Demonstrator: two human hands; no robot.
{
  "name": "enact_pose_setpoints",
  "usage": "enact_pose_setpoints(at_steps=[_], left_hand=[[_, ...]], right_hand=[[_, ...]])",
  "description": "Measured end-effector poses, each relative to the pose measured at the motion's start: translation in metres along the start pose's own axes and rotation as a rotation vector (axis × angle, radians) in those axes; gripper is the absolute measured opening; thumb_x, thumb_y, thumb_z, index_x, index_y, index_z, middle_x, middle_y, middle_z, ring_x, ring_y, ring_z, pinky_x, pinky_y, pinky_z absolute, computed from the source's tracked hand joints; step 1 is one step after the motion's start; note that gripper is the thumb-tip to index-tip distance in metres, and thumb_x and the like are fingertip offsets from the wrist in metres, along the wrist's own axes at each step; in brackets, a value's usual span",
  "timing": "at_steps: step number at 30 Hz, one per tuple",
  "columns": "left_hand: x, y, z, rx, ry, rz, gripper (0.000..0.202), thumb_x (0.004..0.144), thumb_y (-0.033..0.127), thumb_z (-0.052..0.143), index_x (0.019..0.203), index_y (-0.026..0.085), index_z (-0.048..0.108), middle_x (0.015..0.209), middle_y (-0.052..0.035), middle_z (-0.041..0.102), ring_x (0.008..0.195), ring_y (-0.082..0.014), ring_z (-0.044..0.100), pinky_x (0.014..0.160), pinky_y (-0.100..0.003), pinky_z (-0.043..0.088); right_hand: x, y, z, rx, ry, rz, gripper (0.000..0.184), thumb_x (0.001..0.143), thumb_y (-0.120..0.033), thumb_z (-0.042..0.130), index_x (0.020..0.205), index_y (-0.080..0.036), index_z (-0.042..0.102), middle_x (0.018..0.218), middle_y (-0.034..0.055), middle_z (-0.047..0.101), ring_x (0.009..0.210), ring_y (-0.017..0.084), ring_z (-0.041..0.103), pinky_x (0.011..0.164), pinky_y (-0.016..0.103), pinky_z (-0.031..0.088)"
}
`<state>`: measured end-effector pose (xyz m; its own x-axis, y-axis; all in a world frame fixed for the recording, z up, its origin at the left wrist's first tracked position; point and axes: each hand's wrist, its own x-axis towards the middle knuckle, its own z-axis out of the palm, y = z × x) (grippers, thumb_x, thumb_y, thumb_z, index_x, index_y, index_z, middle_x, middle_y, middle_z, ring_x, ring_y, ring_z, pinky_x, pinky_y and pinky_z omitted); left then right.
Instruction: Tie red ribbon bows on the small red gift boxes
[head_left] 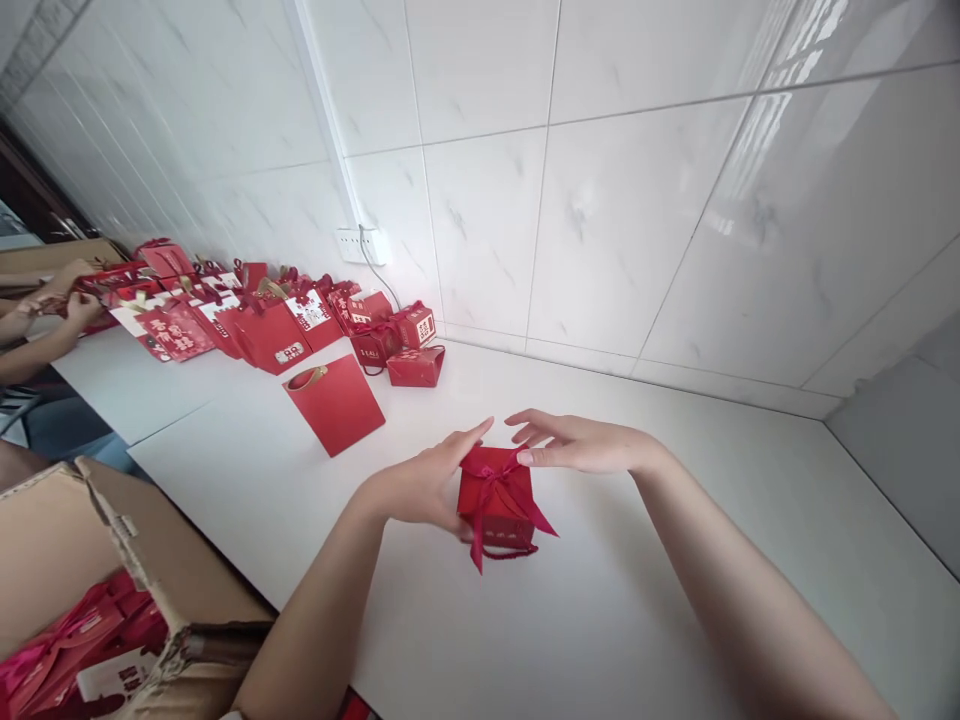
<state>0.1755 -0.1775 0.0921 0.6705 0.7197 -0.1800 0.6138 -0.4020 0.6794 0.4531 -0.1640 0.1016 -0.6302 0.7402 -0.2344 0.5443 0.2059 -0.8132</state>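
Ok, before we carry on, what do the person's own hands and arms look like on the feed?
The left hand and right hand are both ungloved, with slim fingers. No rings, watches or bracelets can be made out. The forearms show no clear sleeves or markings; nail details are too small to judge.

A: Item, gift box [507, 527]?
B: Red card, smooth; bow [495, 478] of satiny cloth ribbon — soft sheen; handle [511, 553] of cord.
A: Tabletop [600, 620] and wall tiles [630, 220]?
B: Tabletop white, smooth, faintly sheened. Wall tiles glossy, marbled — bright reflections upon them.
A: Carton [176, 540], socket strip [373, 247]?
B: Carton of matt brown cardboard, rough along the edges; socket strip of smooth white plastic.
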Motion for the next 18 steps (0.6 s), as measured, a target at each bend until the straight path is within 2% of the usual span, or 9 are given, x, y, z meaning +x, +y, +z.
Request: enact_pose_setpoints(at_steps=[3,5,7,9,10,12,15,17,18], left_hand=[[0.0,-0.01,-0.014,0.064,0.219,-0.065,0.098,0.077,0.023,0.063,0.155,0.032,0.004,0.157,-0.0102,0.027,0.14,-0.0316,0.035,0.107,-0.046,0.041],[-0.003,-0.013,-0.026,0.162,0.404,-0.111,0.082,0.08,0.017,0.051,0.154,0.027,0.017,0.154,-0.0103,0.034,0.138,-0.0286,0.039,0.109,-0.045,0.039],[-0.005,-0.008,-0.038,0.238,0.524,-0.142,0.065,0.085,0.021,0.048,0.148,0.026,0.033,0.149,-0.0091,0.043,0.134,-0.0269,0.045,0.107,-0.044,0.04],[-0.006,0.005,-0.044,0.246,0.561,-0.13,0.057,0.089,0.037,0.049,0.145,0.028,0.039,0.146,-0.0067,0.046,0.133,-0.026,0.046,0.107,-0.043,0.041],[-0.006,0.013,-0.045,0.24,0.511,-0.097,0.06,0.088,0.045,0.052,0.145,0.03,0.038,0.148,-0.0056,0.045,0.134,-0.0258,0.044,0.108,-0.043,0.039],[0.0,0.03,-0.042,0.246,0.286,-0.008,0.079,0.078,0.056,0.063,0.147,0.032,0.033,0.154,-0.0041,0.036,0.14,-0.0271,0.036,0.112,-0.042,0.035],[0.018,0.047,-0.029,0.303,-0.06,0.088,0.116,0.056,0.057,0.08,0.152,0.035,0.019,0.16,-0.0051,0.021,0.145,-0.0318,0.024,0.112,-0.041,0.035],[0.033,0.049,-0.017,0.36,-0.155,0.096,0.131,0.048,0.054,0.084,0.153,0.034,0.01,0.16,-0.0087,0.019,0.144,-0.0344,0.023,0.109,-0.043,0.037],[0.04,0.048,-0.012,0.397,-0.182,0.083,0.134,0.046,0.053,0.085,0.154,0.034,0.007,0.157,-0.0108,0.023,0.143,-0.0352,0.026,0.107,-0.044,0.038]], right_hand=[[0.0,0.001,-0.001,0.052,0.13,0.002,0.06,0.091,-0.065,0.045,0.136,-0.026,0.043,0.1,0.0071,0.072,0.096,0.024,0.067,0.091,0.04,0.046],[0.003,0.007,-0.005,0.092,0.29,0.003,0.054,0.092,-0.063,0.045,0.129,-0.024,0.048,0.092,0.006,0.073,0.088,0.022,0.068,0.087,0.038,0.047],[0.01,0.021,-0.008,0.144,0.407,0.019,0.046,0.091,-0.059,0.05,0.121,-0.024,0.053,0.095,0.0056,0.073,0.087,0.021,0.068,0.085,0.035,0.047],[0.022,0.041,-0.007,0.174,0.431,0.059,0.04,0.093,-0.056,0.05,0.115,-0.023,0.055,0.096,0.006,0.073,0.083,0.019,0.068,0.082,0.033,0.049],[0.029,0.053,-0.004,0.186,0.444,0.078,0.038,0.094,-0.054,0.049,0.113,-0.021,0.055,0.096,0.0069,0.072,0.08,0.018,0.068,0.08,0.033,0.05],[0.042,0.078,0.004,0.194,0.482,0.111,0.033,0.096,-0.048,0.049,0.11,-0.019,0.056,0.095,0.0077,0.072,0.075,0.017,0.068,0.076,0.032,0.052],[0.052,0.113,0.02,0.162,0.564,0.118,0.029,0.096,-0.041,0.053,0.107,-0.014,0.06,0.094,0.0055,0.068,0.077,0.016,0.066,0.075,0.035,0.054],[0.052,0.129,0.028,0.135,0.623,0.083,0.028,0.096,-0.038,0.055,0.109,-0.014,0.06,0.099,0.0053,0.066,0.083,0.016,0.064,0.077,0.036,0.054],[0.051,0.135,0.032,0.123,0.646,0.063,0.027,0.096,-0.038,0.055,0.11,-0.015,0.061,0.101,0.0054,0.065,0.085,0.017,0.064,0.077,0.036,0.054]])
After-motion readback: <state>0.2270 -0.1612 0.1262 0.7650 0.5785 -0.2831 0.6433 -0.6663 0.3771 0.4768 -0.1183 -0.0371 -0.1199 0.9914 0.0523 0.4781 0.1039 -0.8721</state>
